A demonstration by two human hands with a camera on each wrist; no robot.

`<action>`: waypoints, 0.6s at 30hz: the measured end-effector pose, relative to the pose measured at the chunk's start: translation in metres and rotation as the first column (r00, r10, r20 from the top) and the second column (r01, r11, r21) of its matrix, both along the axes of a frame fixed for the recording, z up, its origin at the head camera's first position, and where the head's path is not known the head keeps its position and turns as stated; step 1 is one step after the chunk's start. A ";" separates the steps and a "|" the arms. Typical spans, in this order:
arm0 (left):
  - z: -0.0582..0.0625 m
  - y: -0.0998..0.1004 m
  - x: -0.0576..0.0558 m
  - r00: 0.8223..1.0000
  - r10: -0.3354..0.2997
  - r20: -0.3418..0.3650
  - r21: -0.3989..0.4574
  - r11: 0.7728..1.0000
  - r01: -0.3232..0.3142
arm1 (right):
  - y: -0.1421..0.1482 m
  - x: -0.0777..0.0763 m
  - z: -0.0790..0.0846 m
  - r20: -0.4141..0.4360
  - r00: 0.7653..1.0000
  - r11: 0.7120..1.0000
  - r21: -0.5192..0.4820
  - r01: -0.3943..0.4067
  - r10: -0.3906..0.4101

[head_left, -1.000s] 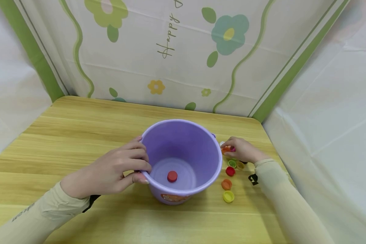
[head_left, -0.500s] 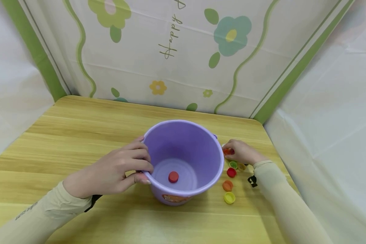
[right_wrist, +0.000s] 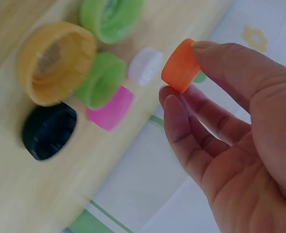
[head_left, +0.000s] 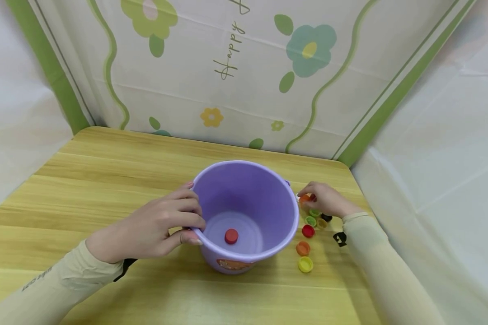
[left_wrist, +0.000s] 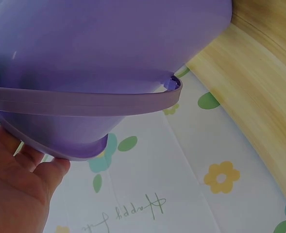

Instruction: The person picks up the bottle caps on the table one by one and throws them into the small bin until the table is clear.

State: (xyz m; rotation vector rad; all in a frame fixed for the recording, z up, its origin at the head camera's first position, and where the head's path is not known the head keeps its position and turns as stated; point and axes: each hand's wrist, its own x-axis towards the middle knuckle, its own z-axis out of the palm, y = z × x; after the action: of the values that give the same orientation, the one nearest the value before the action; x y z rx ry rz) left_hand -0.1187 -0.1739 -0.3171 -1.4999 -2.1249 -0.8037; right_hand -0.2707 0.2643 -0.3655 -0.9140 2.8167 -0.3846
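Note:
A purple bucket (head_left: 244,194) stands on the table with a red bottle cap (head_left: 231,236) on its floor. My left hand (head_left: 158,223) grips the bucket's left rim, thumb outside and fingers over the edge. In the right wrist view an orange bottle cap (right_wrist: 180,67) is pinched between thumb and fingertips of my right hand (right_wrist: 240,131). Close by that hand lie a white cap (right_wrist: 145,66), a pink cap (right_wrist: 111,108), green caps (right_wrist: 101,80), an amber cap (right_wrist: 58,58) and a black cap (right_wrist: 48,133).
Nearer the table's front are a red cap (head_left: 308,231), another orange cap (head_left: 302,248) and a yellow cap (head_left: 305,264), right of the bucket. The bucket's handle (left_wrist: 84,103) hangs on its outside. A printed curtain (head_left: 244,99) borders the table's far edge.
My right fingers have gone from touching the caps on the table to pinching the orange one, and the hand has shifted, uncovering the black cap. My left hand keeps its grip on the bucket.

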 end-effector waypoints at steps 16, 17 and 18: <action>-0.001 0.000 0.000 1.000 0.008 0.020 -0.007 1.000 -0.008 | -0.007 0.021 0.064 -0.256 0.965 0.992 -0.095 -0.081 0.054; -0.001 0.000 -0.001 1.000 0.008 0.022 -0.007 1.000 -0.008 | -0.008 0.023 0.070 -0.283 0.957 0.989 -0.116 -0.097 0.060; -0.001 0.000 -0.001 1.000 0.007 0.023 -0.006 1.000 -0.006 | -0.010 0.026 0.075 -0.317 0.946 0.984 -0.133 -0.116 0.069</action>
State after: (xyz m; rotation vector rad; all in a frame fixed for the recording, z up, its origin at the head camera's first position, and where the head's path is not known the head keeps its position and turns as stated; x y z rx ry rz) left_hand -0.1194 -0.1741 -0.3177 -1.4929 -2.1495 -0.8167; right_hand -0.2450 0.2541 -0.2904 -1.2345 3.0430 -0.4834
